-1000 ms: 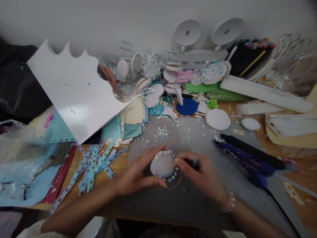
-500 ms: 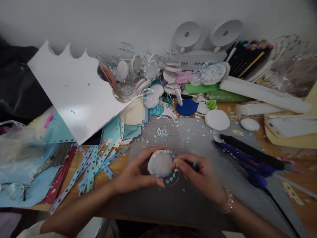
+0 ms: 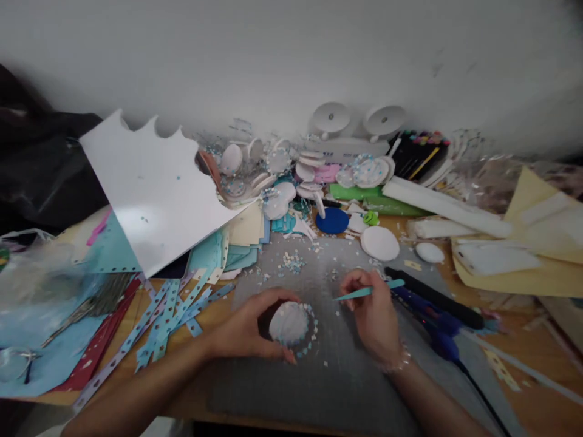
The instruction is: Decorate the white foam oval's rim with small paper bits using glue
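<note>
My left hand (image 3: 255, 328) curls its thumb and fingers around a round white disc (image 3: 289, 323), closed on its left side. A ring of small blue and white paper pieces (image 3: 315, 331) runs along the disc's right edge. To the right, apart from the disc, my right hand (image 3: 371, 309) is closed on teal tweezers (image 3: 362, 292), whose tip points left over the grey cutting mat (image 3: 273, 388). Beyond the hands lies a loose heap of tiny blue and white paper pieces (image 3: 293, 262).
A blue glue gun (image 3: 439, 334) with a black cord lies at the right beside a black stick (image 3: 437, 297). White discs (image 3: 379, 243) and decorated pieces stand behind. Punched paper strips (image 3: 168, 321) and a large white board (image 3: 155, 194) are on the left.
My right hand has moved off the ring's edge to the right, bringing the tweezers into plain view. The left hand still holds the disc. The camera view has shifted.
</note>
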The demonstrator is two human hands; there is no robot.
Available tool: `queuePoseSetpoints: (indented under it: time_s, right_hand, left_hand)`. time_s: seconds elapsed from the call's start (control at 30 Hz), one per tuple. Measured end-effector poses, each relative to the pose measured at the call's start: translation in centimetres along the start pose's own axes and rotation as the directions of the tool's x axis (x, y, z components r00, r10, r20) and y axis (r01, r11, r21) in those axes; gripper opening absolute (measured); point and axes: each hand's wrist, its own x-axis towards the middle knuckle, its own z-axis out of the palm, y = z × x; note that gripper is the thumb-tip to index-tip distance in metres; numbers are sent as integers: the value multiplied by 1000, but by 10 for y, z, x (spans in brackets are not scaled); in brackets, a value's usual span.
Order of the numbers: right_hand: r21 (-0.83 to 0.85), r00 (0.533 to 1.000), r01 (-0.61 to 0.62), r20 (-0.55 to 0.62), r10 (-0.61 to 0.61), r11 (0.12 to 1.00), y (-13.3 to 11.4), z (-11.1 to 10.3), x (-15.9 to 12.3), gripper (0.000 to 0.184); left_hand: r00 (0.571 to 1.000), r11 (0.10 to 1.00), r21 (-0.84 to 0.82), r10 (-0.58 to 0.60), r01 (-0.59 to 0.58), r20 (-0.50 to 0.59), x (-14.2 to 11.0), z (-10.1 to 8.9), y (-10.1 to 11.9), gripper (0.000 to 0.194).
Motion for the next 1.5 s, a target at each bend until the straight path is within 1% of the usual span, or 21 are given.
queuePoseSetpoints:
  time_s: [0.1,0.13,0.2,0.33,0.47,0.57,0.63,0.7,0.73,0.8,0.87,0.93,1.03,1.13,1.23,1.3,1.5]
  right_hand:
    - [10,995,-63,73,62,998,7,4,-1,46]
    - [13,993,-66,103,64,998,9,5,-1,45]
    - [13,987,-53,155,51,999,12,8,0,41]
    - [5,976,12,219,-13,1000,15,12,-1,32]
    - [-1,957,82,280,-78,997,15,13,-4,27]
    - [-9,941,130,318,-120,992,16,14,-6,25]
    - [-18,933,147,335,-133,989,17,15,-7,25]
    - [-27,925,154,356,-134,988,18,14,-9,25]
    - [-30,921,155,366,-133,988,19,14,-9,24]
    - [-23,912,153,387,-132,988,18,13,-12,22]
    - [-1,905,142,405,-129,990,16,13,-14,20]
    - [17,890,133,438,-127,991,12,14,-17,19]
    - [22,846,177,507,-164,984,5,17,-21,14]
    - [36,797,243,562,-220,969,2,18,-23,9]
    - [35,763,269,603,-236,962,4,19,-22,11]
    - [29,757,282,608,-241,959,6,19,-20,12]
    - [12,768,304,589,-252,953,8,20,-17,14]
  left_hand:
    - [993,955,271,107,-117,49,1,-3,4,68]
    - [991,932,336,125,-137,56,1,-4,6,69]
    - [990,885,443,127,-140,59,1,-6,10,70]
    - [996,818,569,64,-87,60,0,-13,18,71]
    - [998,787,615,36,-60,52,0,-17,16,72]
    - [998,805,590,38,-60,50,0,-18,10,88]
    - [998,836,546,41,-56,41,0,-18,7,99]
    - [998,879,472,69,-65,8,-1,-18,7,101]
    - [995,904,419,98,-81,-20,-2,-18,7,95]
    - [982,945,302,161,-124,-103,-3,-18,6,73]
    - [958,966,202,204,-163,-202,-4,-17,3,46]
    - [932,970,136,231,-200,-278,-4,-16,0,31]
    - [913,966,67,257,-249,-318,-3,-14,-4,24]
    - [918,964,8,257,-267,-303,-3,-11,-3,21]
    - [926,965,-19,246,-262,-287,-4,-9,0,11]
    - [928,969,-9,233,-246,-292,-3,-9,2,8]
    - [929,977,46,210,-206,-304,-2,-11,2,9]
